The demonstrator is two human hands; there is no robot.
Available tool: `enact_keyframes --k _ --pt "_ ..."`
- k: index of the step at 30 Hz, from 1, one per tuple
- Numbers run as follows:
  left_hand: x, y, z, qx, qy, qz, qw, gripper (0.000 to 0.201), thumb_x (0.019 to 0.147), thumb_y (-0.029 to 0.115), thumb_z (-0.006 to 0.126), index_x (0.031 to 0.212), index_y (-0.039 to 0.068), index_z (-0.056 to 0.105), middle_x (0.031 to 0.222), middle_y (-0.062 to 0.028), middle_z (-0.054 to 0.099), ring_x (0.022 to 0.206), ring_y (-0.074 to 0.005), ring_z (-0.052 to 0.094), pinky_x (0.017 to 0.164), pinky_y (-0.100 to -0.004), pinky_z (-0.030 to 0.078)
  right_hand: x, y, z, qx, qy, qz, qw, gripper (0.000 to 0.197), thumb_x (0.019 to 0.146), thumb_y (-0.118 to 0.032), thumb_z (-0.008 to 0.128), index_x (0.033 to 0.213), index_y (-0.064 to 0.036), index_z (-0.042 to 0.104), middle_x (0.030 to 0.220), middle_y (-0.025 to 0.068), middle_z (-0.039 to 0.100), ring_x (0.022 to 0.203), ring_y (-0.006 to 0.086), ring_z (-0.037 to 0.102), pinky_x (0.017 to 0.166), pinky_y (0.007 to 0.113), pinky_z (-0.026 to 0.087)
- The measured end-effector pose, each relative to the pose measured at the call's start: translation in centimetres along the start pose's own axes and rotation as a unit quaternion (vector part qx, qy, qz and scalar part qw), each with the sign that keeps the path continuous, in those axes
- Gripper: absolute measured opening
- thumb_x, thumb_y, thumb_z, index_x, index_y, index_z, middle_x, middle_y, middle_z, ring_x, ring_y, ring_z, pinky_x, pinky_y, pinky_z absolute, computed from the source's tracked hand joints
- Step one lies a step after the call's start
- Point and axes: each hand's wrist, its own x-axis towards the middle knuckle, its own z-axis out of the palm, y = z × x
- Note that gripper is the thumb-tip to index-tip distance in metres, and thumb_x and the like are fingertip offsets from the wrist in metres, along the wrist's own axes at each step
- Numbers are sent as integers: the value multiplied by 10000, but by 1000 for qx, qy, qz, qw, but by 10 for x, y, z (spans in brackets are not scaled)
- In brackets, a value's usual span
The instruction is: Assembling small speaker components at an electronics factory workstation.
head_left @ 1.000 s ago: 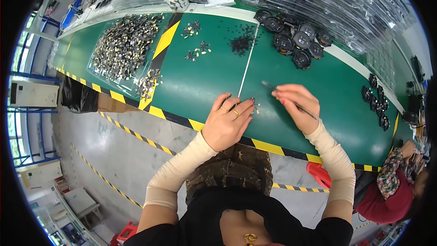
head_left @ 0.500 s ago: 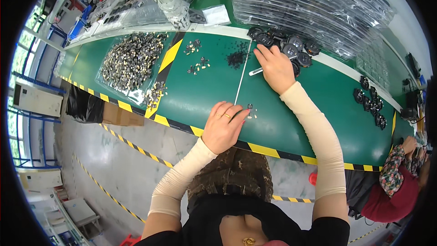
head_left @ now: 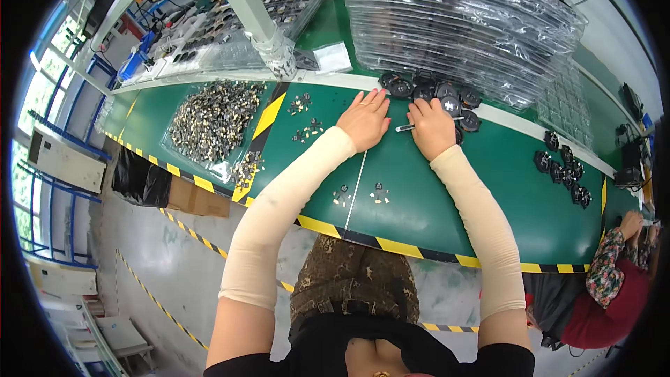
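My left hand [head_left: 365,120] lies on the green table with its fingers stretched out, covering the place where a pile of tiny black pieces was. My right hand [head_left: 433,128] is closed around a slim pale pen-like tool [head_left: 403,128], whose exact kind I cannot make out. Just beyond the right hand sits a cluster of round black units [head_left: 448,91]. Nearer to me are two small groups of little metal and black parts, one left [head_left: 342,195] and one right [head_left: 379,193] of a thin white line.
A clear tray heaped with small metal parts [head_left: 213,122] lies at the left, loose parts [head_left: 248,167] beside it. Stacked clear plastic trays [head_left: 460,28] stand at the back. More black units [head_left: 565,167] lie at right, near a co-worker's sleeve [head_left: 606,276]. A post [head_left: 241,0] rises behind.
My left hand has moved from the small parts near the front edge up to the black pieces, uncovering a second group. My right hand has come nearer and now grips the pen-like tool.
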Motion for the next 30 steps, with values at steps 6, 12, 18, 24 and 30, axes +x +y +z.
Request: enact_keyframes --k 6,12,18,24,30 --pt "12 1 3 43 -50 43 997 544 984 327 505 1370 -54 478 1475 -229 436 1384 -360 401 1137 -521 300 0 0 0 9 23 3 1000 117 818 -171 673 857 -63 652 861 36 568 852 230 555 624 346 496" --pt "-20 2 -23 -27 -69 94 993 439 995 279 495 1301 -31 552 1409 -207 514 1367 -348 424 1147 -504 306 1 2 -2 -8 10 6 1000 127 816 -173 678 856 -55 654 889 46 580 878 229 556 637 339 498" --pt "-32 -51 -30 93 64 8 994 452 967 262 535 1274 -69 544 1374 -273 515 1329 -402 451 1128 -495 327 8 -9 -15 2 68 -51 996 293 814 -244 715 1016 -33 682 1075 74 640 888 221 568 639 317 493" --pt "-32 -59 -9 77 -33 -80 993 567 1007 389 448 1323 -81 493 1406 -287 483 1336 -412 444 1128 -539 303 -9 -35 -39 67 65 -92 991 288 815 -263 722 994 -41 676 1029 63 636 839 210 568 603 317 491" --pt "-63 -10 -19 -2 -7 -4 1000 473 993 280 493 1303 -75 529 1406 -262 498 1354 -382 436 1136 -520 309 -34 -34 -74 109 34 -119 986 288 777 -227 755 994 -48 689 973 49 644 781 199 570 578 304 483"
